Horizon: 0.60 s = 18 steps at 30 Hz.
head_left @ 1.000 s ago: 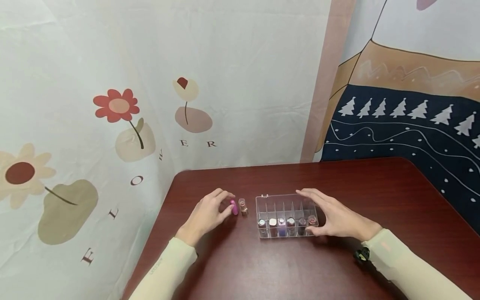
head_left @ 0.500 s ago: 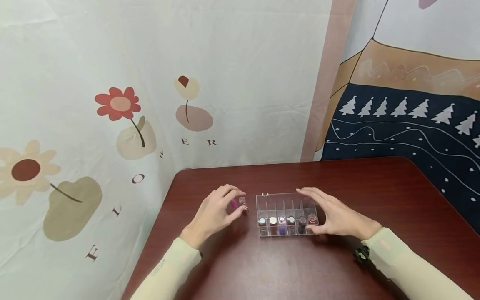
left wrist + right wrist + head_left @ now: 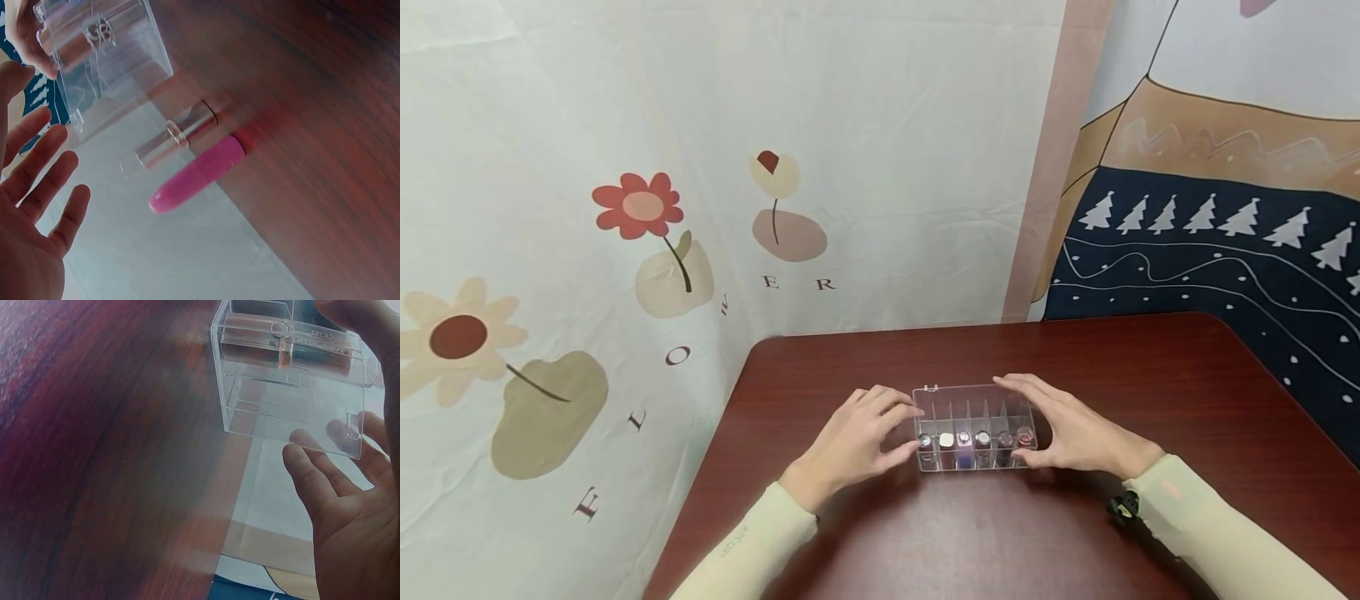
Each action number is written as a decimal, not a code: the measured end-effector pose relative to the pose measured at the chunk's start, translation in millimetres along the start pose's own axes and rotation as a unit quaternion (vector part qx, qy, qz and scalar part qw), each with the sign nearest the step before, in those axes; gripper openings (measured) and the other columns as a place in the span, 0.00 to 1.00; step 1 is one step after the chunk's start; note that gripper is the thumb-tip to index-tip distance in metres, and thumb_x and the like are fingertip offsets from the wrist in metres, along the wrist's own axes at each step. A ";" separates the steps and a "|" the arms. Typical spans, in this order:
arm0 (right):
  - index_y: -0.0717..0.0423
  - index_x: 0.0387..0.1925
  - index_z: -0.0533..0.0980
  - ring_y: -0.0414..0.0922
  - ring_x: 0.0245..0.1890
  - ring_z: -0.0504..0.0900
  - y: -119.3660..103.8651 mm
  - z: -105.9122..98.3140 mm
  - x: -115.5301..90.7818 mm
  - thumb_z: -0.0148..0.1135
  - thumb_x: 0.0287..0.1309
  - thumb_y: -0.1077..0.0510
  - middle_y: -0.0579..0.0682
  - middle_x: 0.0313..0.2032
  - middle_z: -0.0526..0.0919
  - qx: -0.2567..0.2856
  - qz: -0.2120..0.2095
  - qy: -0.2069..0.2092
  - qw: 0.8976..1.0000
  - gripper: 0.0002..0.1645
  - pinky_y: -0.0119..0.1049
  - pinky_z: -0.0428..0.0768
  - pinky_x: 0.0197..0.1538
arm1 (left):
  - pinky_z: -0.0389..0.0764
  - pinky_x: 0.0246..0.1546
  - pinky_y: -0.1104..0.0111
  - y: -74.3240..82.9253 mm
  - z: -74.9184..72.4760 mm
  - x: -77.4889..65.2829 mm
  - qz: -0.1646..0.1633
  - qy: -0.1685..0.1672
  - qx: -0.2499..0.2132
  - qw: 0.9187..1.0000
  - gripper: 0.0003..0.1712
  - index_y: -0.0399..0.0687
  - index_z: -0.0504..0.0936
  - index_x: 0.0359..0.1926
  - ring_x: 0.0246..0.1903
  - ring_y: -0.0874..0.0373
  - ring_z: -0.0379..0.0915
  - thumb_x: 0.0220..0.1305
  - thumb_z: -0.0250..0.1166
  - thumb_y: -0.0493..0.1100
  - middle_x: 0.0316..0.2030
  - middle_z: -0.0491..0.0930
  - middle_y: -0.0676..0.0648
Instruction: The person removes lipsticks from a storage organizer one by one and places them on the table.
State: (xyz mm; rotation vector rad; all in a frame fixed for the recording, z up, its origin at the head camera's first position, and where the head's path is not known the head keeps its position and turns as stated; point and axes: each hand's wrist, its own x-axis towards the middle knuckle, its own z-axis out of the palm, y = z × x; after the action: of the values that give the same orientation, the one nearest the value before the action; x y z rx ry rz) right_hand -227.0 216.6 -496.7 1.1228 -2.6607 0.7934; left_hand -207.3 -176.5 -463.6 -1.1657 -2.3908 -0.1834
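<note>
A clear plastic lipstick organizer with dividers sits on the table, with several lipstick tubes standing along its front row, one of them purple. My right hand grips its right end, thumb at the front, fingers at the back. At the left end is my left hand, fingers spread and thumb forward, fingertips right at the edge in the head view. In the left wrist view a lipstick with a clear cap and a bright pink tube stand side by side; the left hand hides both from the head view.
The dark red wooden table has a curtain with flower prints behind and to its left. A navy cloth with white trees hangs at the back right. A black wrist strap shows at the right cuff.
My left hand has moved right from beside the pink tube, past the clear-capped lipstick, to the organizer's left end. The right hand has stayed at the right end.
</note>
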 end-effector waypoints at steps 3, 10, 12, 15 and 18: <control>0.46 0.90 0.65 0.51 0.75 0.84 0.2 0.2 0.0 0.96 0.50 0.51 0.51 0.83 0.75 -0.002 -0.002 0.000 1.000 0.71 0.61 0.90 0.71 | 0.88 0.57 0.61 4.5 1.0 2.3 0.004 -0.020 0.007 1.000 0.22 0.60 0.91 0.63 0.61 0.58 0.86 0.75 0.79 0.60 0.59 0.90 0.58; 0.47 0.90 0.65 0.52 0.76 0.84 1.0 0.1 0.0 0.96 0.50 0.51 0.51 0.83 0.75 0.000 -0.004 0.003 1.000 0.71 0.61 0.90 0.71 | 0.87 0.58 0.60 9.7 6.8 4.9 0.034 -0.029 0.027 0.999 0.21 0.62 0.92 0.62 0.62 0.57 0.86 0.75 0.80 0.60 0.57 0.90 0.60; 0.47 0.90 0.65 0.52 0.76 0.84 1.1 0.1 0.0 0.96 0.50 0.51 0.51 0.83 0.75 0.000 -0.004 0.003 1.000 0.71 0.61 0.90 0.71 | 0.88 0.61 0.59 10.6 8.4 5.2 0.046 -0.024 0.034 0.998 0.20 0.61 0.92 0.60 0.63 0.56 0.86 0.74 0.80 0.59 0.55 0.91 0.59; 0.48 0.90 0.65 0.52 0.75 0.85 1.2 0.1 -0.1 0.96 0.50 0.51 0.51 0.83 0.75 0.000 -0.005 0.003 1.000 0.71 0.61 0.90 0.71 | 0.88 0.66 0.58 11.8 10.2 5.1 0.058 -0.021 0.044 0.997 0.18 0.61 0.92 0.58 0.63 0.54 0.86 0.74 0.81 0.59 0.53 0.91 0.58; 0.49 0.90 0.65 0.52 0.75 0.85 1.2 0.1 -0.1 0.96 0.49 0.51 0.51 0.83 0.75 0.000 -0.006 0.005 1.000 0.71 0.61 0.91 0.70 | 0.87 0.69 0.57 12.5 12.0 4.4 0.062 -0.023 0.052 0.996 0.18 0.61 0.93 0.58 0.64 0.54 0.86 0.75 0.80 0.59 0.52 0.91 0.58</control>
State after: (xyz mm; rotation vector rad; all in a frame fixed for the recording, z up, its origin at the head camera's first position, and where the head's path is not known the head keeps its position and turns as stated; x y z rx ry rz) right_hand -227.8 217.4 -497.3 1.1306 -2.6446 0.7935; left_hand -204.2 -161.8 -473.1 -1.2760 -2.3278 0.0080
